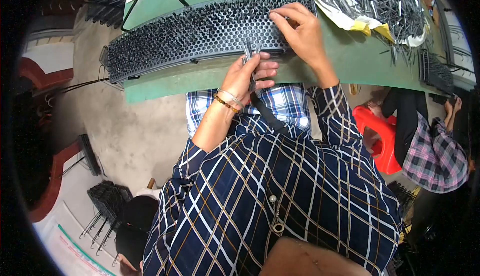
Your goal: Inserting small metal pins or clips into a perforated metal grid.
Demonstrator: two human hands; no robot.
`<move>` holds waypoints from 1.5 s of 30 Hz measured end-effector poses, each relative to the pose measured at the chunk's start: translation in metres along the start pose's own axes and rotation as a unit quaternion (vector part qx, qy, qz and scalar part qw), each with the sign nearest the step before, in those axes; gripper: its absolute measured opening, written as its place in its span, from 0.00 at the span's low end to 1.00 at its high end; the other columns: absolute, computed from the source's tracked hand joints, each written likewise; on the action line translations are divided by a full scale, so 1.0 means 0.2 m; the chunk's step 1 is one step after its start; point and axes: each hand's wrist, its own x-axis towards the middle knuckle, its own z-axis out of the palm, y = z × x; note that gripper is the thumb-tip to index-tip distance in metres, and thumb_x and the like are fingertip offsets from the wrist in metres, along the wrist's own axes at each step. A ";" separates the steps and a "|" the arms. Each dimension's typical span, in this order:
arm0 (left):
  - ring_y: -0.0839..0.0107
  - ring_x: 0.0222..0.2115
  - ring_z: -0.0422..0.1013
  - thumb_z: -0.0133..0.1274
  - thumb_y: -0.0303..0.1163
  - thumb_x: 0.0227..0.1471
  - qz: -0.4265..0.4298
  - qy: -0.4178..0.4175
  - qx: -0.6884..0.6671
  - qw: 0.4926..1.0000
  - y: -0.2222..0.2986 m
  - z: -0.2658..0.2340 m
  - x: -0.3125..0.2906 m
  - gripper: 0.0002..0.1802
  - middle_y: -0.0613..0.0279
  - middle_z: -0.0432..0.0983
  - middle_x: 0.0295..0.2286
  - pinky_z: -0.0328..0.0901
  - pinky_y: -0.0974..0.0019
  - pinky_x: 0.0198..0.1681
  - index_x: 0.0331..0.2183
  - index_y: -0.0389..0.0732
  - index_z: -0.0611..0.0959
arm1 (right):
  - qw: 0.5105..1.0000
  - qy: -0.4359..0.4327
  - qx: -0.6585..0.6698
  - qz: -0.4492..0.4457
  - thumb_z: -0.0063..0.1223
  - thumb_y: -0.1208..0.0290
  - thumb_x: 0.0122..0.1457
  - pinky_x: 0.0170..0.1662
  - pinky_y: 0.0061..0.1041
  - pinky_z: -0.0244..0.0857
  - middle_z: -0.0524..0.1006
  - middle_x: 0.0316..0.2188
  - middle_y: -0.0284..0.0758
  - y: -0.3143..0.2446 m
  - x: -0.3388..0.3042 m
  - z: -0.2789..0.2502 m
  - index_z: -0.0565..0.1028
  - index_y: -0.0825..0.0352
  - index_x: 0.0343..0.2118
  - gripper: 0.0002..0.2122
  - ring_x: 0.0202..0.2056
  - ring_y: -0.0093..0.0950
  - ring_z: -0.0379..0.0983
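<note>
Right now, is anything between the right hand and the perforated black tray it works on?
Nothing visible. The right hand already rests its fingertips on the perforated black tray at its right end, on the green table. The left hand holds a small bundle of metal pins just below the tray's near edge, not between them.

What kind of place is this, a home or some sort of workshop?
Most likely a small assembly workshop: a green worktable, a long black perforated rack filled with metal pins, a loose heap of pins, and another person seated nearby.
</note>
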 end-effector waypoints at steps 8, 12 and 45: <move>0.70 0.32 0.74 0.40 0.34 0.59 0.037 0.006 -0.017 0.999 0.03 0.05 -0.03 0.14 0.56 0.74 0.33 0.73 0.68 0.29 0.42 0.36 0.71 | 0.909 -0.226 0.296 0.189 0.55 0.73 0.54 0.33 0.15 0.65 0.76 0.28 0.33 -0.07 -0.10 0.02 0.77 0.73 0.35 0.09 0.31 0.18 0.71; 0.71 0.32 0.73 0.41 0.35 0.59 0.064 -0.001 -0.017 0.998 0.04 0.06 -0.05 0.15 0.54 0.75 0.34 0.73 0.68 0.29 0.41 0.35 0.71 | 0.896 -0.253 0.307 0.199 0.54 0.73 0.54 0.33 0.16 0.65 0.76 0.28 0.32 -0.08 -0.08 0.00 0.77 0.74 0.34 0.09 0.30 0.17 0.71; 0.71 0.30 0.73 0.42 0.35 0.58 0.089 0.045 -0.059 0.993 0.01 -0.28 -0.09 0.15 0.52 0.74 0.34 0.72 0.68 0.32 0.41 0.33 0.71 | 0.996 -0.066 0.059 0.001 0.57 0.68 0.51 0.24 0.20 0.63 0.78 0.25 0.36 -0.19 0.16 0.37 0.78 0.68 0.30 0.09 0.20 0.22 0.71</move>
